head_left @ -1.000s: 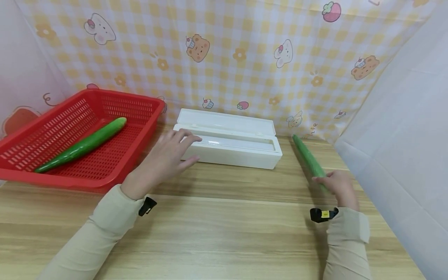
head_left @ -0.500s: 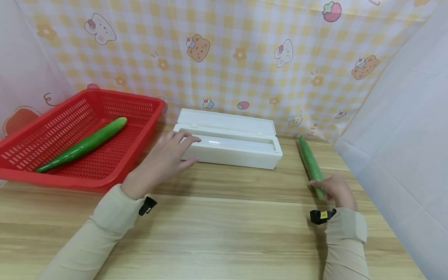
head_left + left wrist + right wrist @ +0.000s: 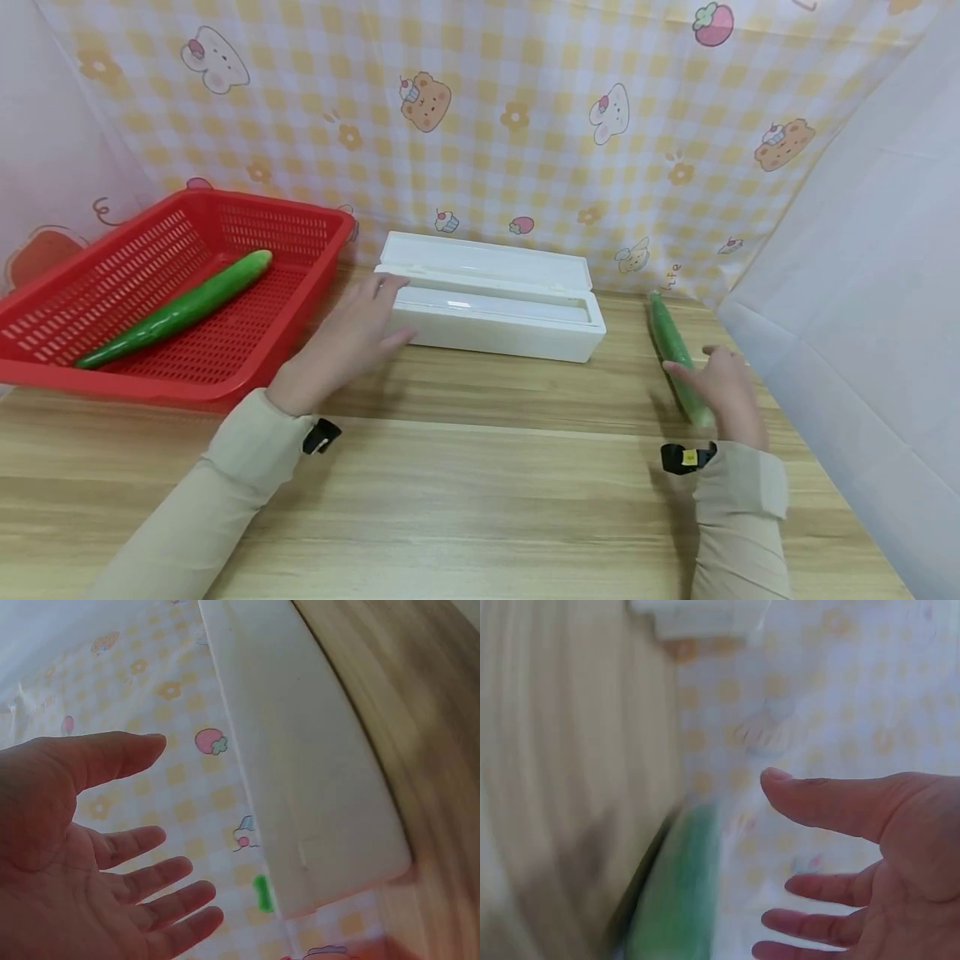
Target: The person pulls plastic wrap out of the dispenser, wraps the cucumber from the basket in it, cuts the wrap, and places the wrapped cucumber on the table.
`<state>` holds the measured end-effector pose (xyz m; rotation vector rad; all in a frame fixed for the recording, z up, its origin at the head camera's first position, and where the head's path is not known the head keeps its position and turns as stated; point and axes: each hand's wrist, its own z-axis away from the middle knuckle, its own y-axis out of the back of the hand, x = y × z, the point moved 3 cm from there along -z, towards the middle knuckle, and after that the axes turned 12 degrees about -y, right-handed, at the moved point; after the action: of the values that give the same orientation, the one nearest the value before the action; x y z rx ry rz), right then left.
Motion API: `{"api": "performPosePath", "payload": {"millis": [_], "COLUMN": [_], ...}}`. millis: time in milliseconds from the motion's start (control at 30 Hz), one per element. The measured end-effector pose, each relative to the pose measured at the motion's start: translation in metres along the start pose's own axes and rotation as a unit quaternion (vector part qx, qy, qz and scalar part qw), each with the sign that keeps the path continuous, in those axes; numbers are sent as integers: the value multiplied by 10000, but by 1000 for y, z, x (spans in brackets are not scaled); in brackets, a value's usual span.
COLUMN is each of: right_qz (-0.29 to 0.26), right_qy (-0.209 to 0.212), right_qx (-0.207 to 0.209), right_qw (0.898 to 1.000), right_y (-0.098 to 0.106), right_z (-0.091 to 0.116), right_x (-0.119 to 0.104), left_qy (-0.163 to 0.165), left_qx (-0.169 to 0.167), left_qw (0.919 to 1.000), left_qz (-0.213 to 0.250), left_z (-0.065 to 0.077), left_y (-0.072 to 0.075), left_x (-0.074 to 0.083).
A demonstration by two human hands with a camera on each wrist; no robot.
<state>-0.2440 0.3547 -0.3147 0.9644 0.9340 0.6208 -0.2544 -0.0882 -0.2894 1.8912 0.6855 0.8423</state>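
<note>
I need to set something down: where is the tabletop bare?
Widest: the tabletop in front of the white box, between the sleeves. Narrower: between the box and the cucumber at right. Crowded: the gap between box and red basket, where the left hand is.

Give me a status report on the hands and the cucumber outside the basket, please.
Left hand, right hand: both holding nothing. Cucumber on table, right of white box. Nothing seen between cucumber and right hand.

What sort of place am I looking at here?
Probably a small staged work booth, though the wider room isn't shown: a wood-grain tabletop stands before a yellow-checked cartoon cloth, with a pale, plain sheet closing off the right side.
</note>
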Motion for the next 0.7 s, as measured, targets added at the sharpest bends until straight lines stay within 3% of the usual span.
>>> {"api": "performPosePath", "payload": {"millis": [167,333,433,567,700], "right_qz": [-361,-752,-889,-870,-916], "right_qy": [818,2012,2534,2807,2753], "right_qx": [498,778,663,605,745], "right_qw": [9948,9736,9610,9539,9541], "right_y": [-2,-21,-38,-57,-66], "right_z": [15,29,29,24,15], "right_x": [-40,-81,-101,-114,-117], "left_qy": [-89,-113,-101,-50,67], "left_qx": [-163,-75,25,227,409], "left_qw": [9986,9990,9996,9993,9989], "left_qz": [501,431,274,295,225], "left_z": [-8,-13,-14,-16,-21], "left_y": [-13,-25,-30,-34,-35], "left_x": [-6,-13,-19,-27,-34]}}
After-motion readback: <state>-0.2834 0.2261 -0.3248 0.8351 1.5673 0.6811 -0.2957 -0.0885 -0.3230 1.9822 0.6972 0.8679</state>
